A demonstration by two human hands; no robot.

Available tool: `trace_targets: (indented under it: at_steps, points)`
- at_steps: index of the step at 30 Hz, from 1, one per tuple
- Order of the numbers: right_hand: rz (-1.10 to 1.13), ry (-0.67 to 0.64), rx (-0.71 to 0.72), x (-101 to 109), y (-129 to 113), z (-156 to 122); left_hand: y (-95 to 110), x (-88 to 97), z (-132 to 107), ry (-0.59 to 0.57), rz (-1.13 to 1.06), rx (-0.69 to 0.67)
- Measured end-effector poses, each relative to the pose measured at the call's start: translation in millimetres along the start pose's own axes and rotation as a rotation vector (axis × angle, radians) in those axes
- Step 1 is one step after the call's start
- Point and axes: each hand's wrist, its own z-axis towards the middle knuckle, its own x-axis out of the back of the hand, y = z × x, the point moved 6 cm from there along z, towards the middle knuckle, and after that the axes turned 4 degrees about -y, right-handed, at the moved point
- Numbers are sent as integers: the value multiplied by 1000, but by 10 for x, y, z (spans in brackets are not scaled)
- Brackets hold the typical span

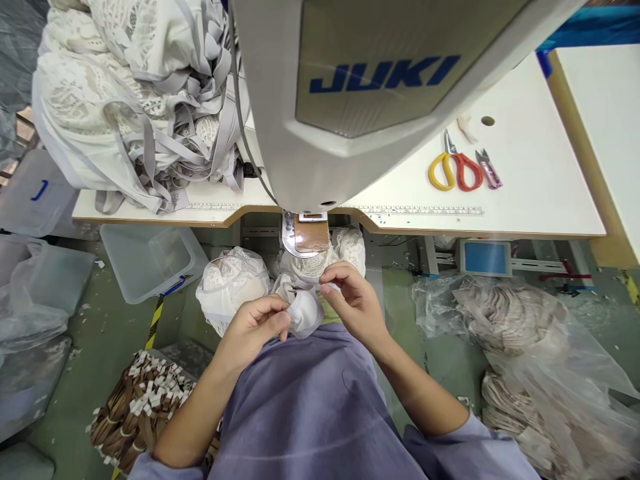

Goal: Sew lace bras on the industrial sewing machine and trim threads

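Note:
A white lace bra (pixel 306 312) hangs over my lap, below the head of the sewing machine (pixel 280 133). My left hand (pixel 261 328) is closed in a pinch on the bra's edge, left of a smooth white cup. On the other side, my right hand (pixel 354 301) pinches part of the same bra, thumb against forefinger; the exact bit between the fingertips is too small to make out. Both hands are just under the machine's brown plate (pixel 311 237), apart from it. More white lace (pixel 350 247) bunches up behind the fingers.
White lace bras with grey straps (pixel 110 113) are heaped on the table (pixel 530 153) at left. Scissors with yellow and red handles (pixel 455 170) and small thread snips (pixel 489 169) lie at right. A plastic bin (pixel 150 260) and brown strap bundles (pixel 140 407) are below.

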Motion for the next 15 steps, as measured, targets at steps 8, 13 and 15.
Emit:
trace_targets:
  at_steps: [8,13,15]
  points:
    - [-537,98,71,836,115,287,133,126,-30,217,477,-17]
    - [-899,438,-148,2359,304,853,8,259,17,380,609,47]
    - [-982,453,-202,2724,323,1068,18,255,38,449,582,16]
